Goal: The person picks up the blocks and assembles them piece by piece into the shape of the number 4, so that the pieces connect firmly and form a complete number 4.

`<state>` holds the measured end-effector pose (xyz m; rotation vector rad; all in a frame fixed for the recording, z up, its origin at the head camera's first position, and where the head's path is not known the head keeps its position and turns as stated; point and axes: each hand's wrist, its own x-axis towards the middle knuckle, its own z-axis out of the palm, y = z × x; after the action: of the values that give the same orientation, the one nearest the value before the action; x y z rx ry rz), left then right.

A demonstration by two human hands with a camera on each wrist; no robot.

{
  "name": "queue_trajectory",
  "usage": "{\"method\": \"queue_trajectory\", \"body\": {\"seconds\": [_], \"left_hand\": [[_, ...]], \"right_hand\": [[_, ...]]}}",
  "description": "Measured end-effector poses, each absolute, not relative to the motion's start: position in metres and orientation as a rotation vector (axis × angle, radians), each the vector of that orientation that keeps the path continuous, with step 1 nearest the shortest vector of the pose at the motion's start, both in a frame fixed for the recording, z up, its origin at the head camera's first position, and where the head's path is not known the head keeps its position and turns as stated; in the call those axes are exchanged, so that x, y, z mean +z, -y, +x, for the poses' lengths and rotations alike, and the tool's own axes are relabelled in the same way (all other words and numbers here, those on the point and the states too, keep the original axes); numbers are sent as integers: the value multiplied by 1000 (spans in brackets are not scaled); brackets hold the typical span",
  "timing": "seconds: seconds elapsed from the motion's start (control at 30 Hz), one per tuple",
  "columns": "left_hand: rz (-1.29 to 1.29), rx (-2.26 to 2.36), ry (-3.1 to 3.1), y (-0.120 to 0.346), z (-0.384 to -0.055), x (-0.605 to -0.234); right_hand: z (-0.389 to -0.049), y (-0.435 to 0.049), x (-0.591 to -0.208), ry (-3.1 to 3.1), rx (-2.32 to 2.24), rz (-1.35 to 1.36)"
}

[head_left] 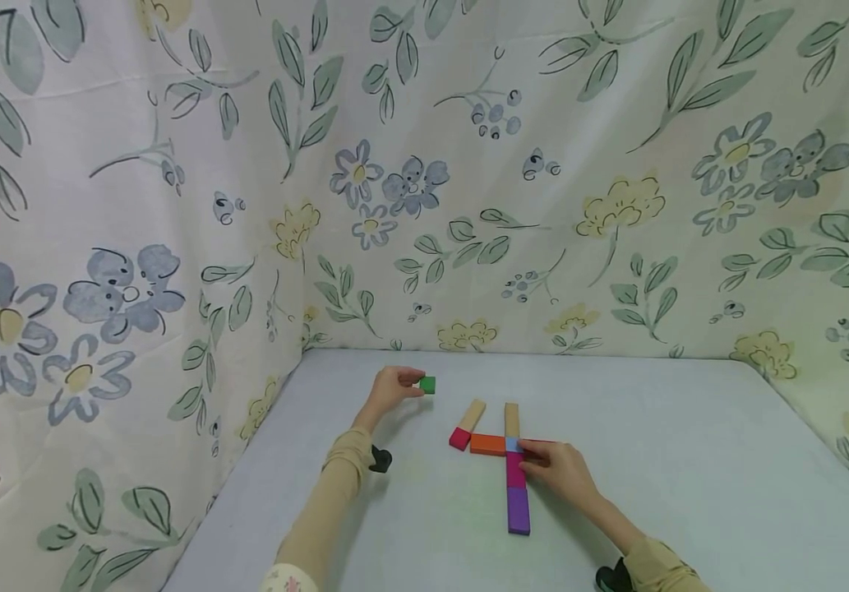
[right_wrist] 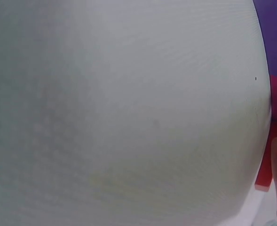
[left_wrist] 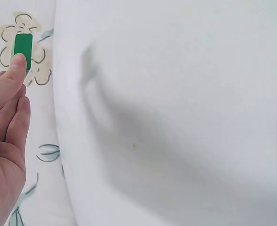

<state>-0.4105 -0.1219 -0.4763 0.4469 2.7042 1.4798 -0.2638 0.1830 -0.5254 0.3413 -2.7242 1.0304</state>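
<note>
My left hand (head_left: 393, 388) pinches a small green block (head_left: 427, 385) between thumb and fingers, its shadow falling on the white table in the left wrist view. My right hand (head_left: 560, 470) holds a red block (right_wrist: 269, 162), mostly hidden by the fingers in the head view. That red block lies against a column made of a wooden block (head_left: 512, 418), a light blue block (head_left: 513, 445), a magenta block (head_left: 516, 470) and a purple block (head_left: 518, 510). An orange block (head_left: 487, 445) adjoins the column's left side. Beside it, a crimson block (head_left: 459, 439) meets a slanted wooden block (head_left: 472, 415).
The white table (head_left: 653, 411) reaches back to a floral curtain (head_left: 468, 247), which also hangs along both sides. Dark wrist devices sit on both forearms, one a black piece (head_left: 380, 459) at the left wrist.
</note>
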Motion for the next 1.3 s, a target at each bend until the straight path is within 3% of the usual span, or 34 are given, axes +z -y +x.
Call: {"method": "queue_trajectory", "body": {"seconds": [0.77, 1.3], "left_hand": [[633, 1493, -2704, 77, -417, -428], [699, 1475, -2744, 47, -414, -439]], "right_hand": [[-264, -185, -526, 2736, 1050, 344], [-264, -184, -525, 2745, 1046, 326]]}}
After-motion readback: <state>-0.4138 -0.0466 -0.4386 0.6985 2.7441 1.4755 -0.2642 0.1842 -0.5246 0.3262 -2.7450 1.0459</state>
